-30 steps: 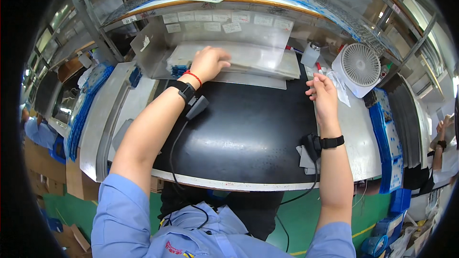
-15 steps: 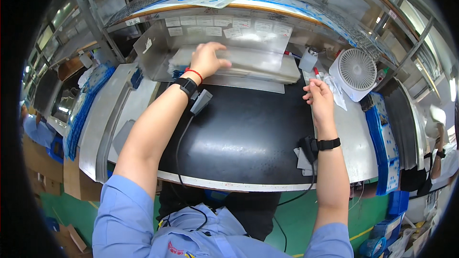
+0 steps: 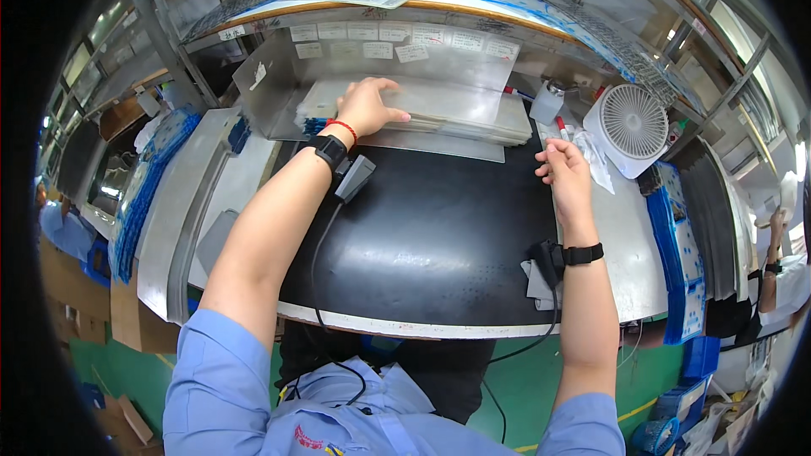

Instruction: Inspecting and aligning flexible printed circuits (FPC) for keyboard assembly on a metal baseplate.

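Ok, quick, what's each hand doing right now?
Left hand: open, resting flat on the stack of clear sheets.
Right hand: empty, fingers loosely curled, above the black mat.

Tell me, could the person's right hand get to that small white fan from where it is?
Probably yes. The right hand hovers empty over the black mat, and the white fan stands just beyond it with only crumpled white tissue between.

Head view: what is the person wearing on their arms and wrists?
Light blue short sleeves cover both upper arms. The left hand has a thin red string bracelet and a black wrist strap with a grey box and black cable. The right hand has a black wrist strap, also cabled.
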Action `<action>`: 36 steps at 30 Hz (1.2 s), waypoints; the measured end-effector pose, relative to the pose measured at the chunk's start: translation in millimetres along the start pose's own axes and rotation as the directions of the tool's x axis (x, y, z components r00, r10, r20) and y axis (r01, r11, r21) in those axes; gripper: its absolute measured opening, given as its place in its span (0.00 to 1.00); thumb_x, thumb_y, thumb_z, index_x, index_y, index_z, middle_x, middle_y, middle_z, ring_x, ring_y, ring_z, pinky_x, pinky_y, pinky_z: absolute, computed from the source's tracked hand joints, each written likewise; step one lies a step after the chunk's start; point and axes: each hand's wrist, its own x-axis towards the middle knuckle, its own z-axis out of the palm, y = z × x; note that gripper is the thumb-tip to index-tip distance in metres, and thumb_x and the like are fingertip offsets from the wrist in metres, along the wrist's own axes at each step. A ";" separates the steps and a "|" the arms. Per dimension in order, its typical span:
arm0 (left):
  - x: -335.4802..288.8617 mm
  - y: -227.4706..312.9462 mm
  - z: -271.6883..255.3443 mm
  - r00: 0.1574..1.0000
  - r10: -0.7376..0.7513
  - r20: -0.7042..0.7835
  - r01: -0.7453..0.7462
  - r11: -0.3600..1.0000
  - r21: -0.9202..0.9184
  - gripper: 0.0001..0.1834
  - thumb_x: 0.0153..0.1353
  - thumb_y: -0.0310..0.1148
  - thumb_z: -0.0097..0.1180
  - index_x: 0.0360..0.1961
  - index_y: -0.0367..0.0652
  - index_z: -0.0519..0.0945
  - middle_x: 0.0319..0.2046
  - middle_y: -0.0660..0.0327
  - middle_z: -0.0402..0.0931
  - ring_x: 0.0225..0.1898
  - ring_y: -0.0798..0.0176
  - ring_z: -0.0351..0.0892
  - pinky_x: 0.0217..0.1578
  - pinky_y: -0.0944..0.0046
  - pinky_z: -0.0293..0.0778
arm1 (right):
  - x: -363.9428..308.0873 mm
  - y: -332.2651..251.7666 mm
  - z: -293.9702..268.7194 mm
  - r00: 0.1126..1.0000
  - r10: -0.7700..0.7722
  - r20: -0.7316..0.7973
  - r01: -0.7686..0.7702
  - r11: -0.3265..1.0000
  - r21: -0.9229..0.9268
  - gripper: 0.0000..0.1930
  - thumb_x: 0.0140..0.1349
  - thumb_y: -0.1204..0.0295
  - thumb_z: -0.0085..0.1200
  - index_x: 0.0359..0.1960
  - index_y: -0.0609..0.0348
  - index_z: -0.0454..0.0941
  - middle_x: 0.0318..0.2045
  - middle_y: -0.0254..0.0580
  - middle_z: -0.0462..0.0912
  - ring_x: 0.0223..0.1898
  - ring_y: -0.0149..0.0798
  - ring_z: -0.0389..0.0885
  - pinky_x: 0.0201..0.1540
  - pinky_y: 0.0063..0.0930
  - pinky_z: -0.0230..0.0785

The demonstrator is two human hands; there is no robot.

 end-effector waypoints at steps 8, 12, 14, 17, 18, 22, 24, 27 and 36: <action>-3.0 12.3 6.8 0.997 -0.052 -0.049 0.050 0.998 -0.040 0.34 0.42 0.45 0.70 0.53 0.55 0.75 0.56 0.59 0.70 0.61 0.50 0.63 0.60 0.50 0.57 | 1.1 1.2 0.0 1.000 0.015 0.009 -0.015 0.999 -0.032 0.11 0.66 0.67 0.48 0.45 0.59 0.74 0.31 0.34 0.80 0.26 0.23 0.74 0.29 0.15 0.64; -7.0 16.3 15.3 0.989 -0.103 -0.102 0.102 0.995 -0.019 0.33 0.43 0.45 0.69 0.53 0.55 0.75 0.56 0.60 0.69 0.60 0.50 0.62 0.61 0.50 0.55 | -0.1 1.9 -0.5 1.000 0.007 0.011 -0.006 0.999 -0.044 0.11 0.66 0.67 0.48 0.45 0.59 0.75 0.31 0.33 0.80 0.25 0.23 0.74 0.28 0.15 0.64; -9.3 13.9 24.9 0.994 -0.055 -0.096 0.060 0.997 0.048 0.31 0.45 0.45 0.67 0.53 0.55 0.75 0.56 0.59 0.69 0.61 0.51 0.61 0.61 0.48 0.51 | 0.3 1.0 -1.7 1.000 -0.001 0.018 0.002 0.999 -0.045 0.11 0.66 0.67 0.48 0.45 0.59 0.75 0.31 0.33 0.80 0.25 0.23 0.74 0.28 0.15 0.64; -15.7 15.6 22.9 0.994 0.040 -0.097 -0.035 0.998 0.051 0.30 0.47 0.44 0.64 0.54 0.52 0.75 0.57 0.58 0.68 0.61 0.51 0.60 0.62 0.48 0.49 | -0.5 2.2 -4.1 1.000 0.000 0.015 0.000 0.999 -0.043 0.11 0.66 0.68 0.48 0.45 0.59 0.75 0.30 0.33 0.80 0.25 0.23 0.74 0.28 0.15 0.63; -15.6 11.5 22.1 0.994 0.015 -0.109 -0.012 0.999 0.030 0.30 0.47 0.44 0.64 0.54 0.52 0.74 0.57 0.57 0.68 0.61 0.50 0.60 0.62 0.46 0.49 | -0.3 1.7 -2.8 1.000 0.002 0.017 -0.001 0.999 -0.046 0.11 0.66 0.68 0.48 0.45 0.59 0.75 0.30 0.33 0.80 0.25 0.23 0.74 0.28 0.15 0.63; -21.4 8.5 11.0 0.988 -0.062 -0.143 0.058 0.998 -0.032 0.30 0.48 0.44 0.63 0.54 0.48 0.74 0.57 0.54 0.67 0.61 0.49 0.60 0.62 0.44 0.50 | 0.8 -0.1 3.7 1.000 0.006 0.026 -0.005 0.999 -0.042 0.11 0.67 0.67 0.48 0.46 0.60 0.75 0.30 0.33 0.79 0.25 0.23 0.73 0.28 0.15 0.64; -35.2 16.8 -4.3 0.991 -0.005 -0.133 -0.014 0.990 -0.141 0.29 0.51 0.44 0.62 0.54 0.46 0.73 0.57 0.52 0.68 0.61 0.50 0.60 0.62 0.48 0.54 | 2.1 2.1 -0.8 1.000 0.001 0.019 -0.001 0.999 -0.032 0.11 0.67 0.67 0.48 0.46 0.60 0.75 0.30 0.33 0.79 0.25 0.23 0.73 0.28 0.15 0.64; -78.6 29.0 -60.5 0.967 0.201 -0.154 -0.243 0.906 -0.346 0.27 0.56 0.42 0.58 0.56 0.41 0.71 0.56 0.51 0.68 0.61 0.53 0.61 0.60 0.56 0.59 | 3.0 6.4 -0.9 1.000 -0.002 0.026 0.002 1.000 -0.017 0.11 0.66 0.68 0.49 0.46 0.60 0.74 0.30 0.33 0.80 0.25 0.22 0.73 0.27 0.13 0.63; -260.5 -85.0 -215.7 0.745 -0.462 -0.480 -0.085 0.649 -0.756 0.24 0.64 0.35 0.49 0.60 0.39 0.66 0.57 0.58 0.67 0.61 0.60 0.62 0.61 0.59 0.56 | -2.7 3.9 1.5 1.000 0.005 0.031 -0.003 0.997 -0.072 0.12 0.67 0.67 0.48 0.46 0.60 0.75 0.30 0.32 0.79 0.25 0.21 0.73 0.27 0.13 0.62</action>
